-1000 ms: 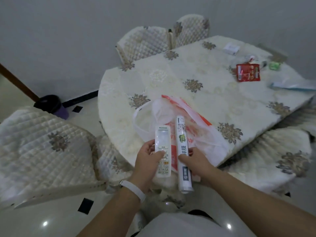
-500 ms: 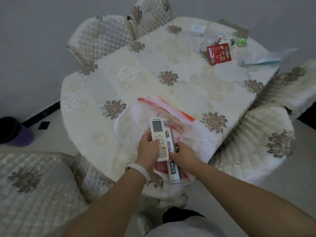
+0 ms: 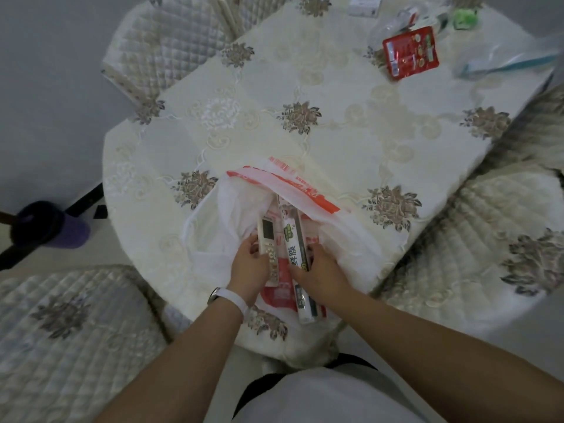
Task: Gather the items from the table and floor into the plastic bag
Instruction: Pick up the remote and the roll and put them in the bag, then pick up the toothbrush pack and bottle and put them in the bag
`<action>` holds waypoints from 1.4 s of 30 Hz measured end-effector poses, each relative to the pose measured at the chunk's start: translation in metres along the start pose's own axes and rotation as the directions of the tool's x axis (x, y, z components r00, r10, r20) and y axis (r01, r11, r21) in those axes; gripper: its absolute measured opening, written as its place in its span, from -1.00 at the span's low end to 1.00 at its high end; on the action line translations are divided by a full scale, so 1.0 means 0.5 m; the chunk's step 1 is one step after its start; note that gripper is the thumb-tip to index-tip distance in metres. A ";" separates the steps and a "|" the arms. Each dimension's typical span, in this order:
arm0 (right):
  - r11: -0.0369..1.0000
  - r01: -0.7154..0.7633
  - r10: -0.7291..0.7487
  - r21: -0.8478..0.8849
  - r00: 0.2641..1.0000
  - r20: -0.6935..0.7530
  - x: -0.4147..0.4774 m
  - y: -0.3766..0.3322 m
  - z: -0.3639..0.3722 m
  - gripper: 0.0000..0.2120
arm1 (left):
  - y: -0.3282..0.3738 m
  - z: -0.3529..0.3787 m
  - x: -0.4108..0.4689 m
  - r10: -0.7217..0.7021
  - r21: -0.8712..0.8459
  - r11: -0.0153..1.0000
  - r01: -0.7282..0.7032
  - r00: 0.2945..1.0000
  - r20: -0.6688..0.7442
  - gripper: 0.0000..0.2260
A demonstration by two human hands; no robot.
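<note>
A white and red plastic bag point(image 3: 345, 239) lies open on the near edge of the table point(image 3: 351, 123). My left hand point(image 3: 248, 270) grips a white remote control point(image 3: 268, 239), whose top end points into the bag's mouth. My right hand point(image 3: 320, 273) grips a long white box of cling film point(image 3: 292, 254), also with its far end at the bag's mouth. At the far right of the table lie a red packet point(image 3: 410, 51), a green item point(image 3: 464, 17), a small white box point(image 3: 364, 4) and a clear bag with a teal strip point(image 3: 506, 61).
Quilted chairs stand around the table: one at the near left point(image 3: 61, 331), one at the right point(image 3: 488, 239), two at the back point(image 3: 164, 47). A dark bin with a purple base point(image 3: 45, 227) stands on the floor at the left by the wall.
Both hands have moved forward over the table edge, carrying the remote and the cling film box from in front of the bag to its mouth. My view has tilted down and closer.
</note>
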State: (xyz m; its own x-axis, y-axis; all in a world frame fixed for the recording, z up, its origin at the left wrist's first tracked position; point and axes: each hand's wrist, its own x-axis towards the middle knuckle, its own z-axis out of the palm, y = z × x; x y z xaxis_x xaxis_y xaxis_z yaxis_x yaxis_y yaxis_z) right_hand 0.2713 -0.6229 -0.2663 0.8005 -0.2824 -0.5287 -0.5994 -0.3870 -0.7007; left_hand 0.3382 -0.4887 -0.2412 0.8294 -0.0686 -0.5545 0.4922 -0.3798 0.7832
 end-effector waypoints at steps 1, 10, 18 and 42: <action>1.000 -0.005 0.005 -0.004 1.000 -0.001 -0.001 -0.001 0.002 -0.53 | 0.000 0.000 -0.005 0.021 0.030 0.999 -0.021 1.000 0.004 -0.64; 0.985 0.013 -0.022 -0.171 0.999 -0.048 -0.055 -0.009 -0.006 -0.49 | -0.028 -0.036 -0.062 0.226 0.271 0.930 -0.248 0.968 0.111 -0.65; 0.900 0.088 -0.170 -0.427 0.973 -0.158 -0.186 -0.042 -0.024 -0.52 | -0.028 -0.107 -0.147 0.529 0.412 0.678 -0.609 0.793 0.302 -0.60; 0.699 0.034 -0.488 -0.714 0.753 -0.442 -0.462 0.166 -0.288 -0.49 | 0.072 0.170 -0.371 0.663 0.417 -0.277 -0.866 0.142 0.735 -0.58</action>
State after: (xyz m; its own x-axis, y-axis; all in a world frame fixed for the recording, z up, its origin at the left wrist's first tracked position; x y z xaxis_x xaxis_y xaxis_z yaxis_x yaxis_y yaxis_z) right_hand 0.0377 -0.7163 -0.1331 0.8980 -0.4117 0.1551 -0.3872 -0.9070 -0.1658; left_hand 0.1795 -0.5679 -0.1340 0.2493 -0.9397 0.2340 -0.9646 -0.2197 0.1456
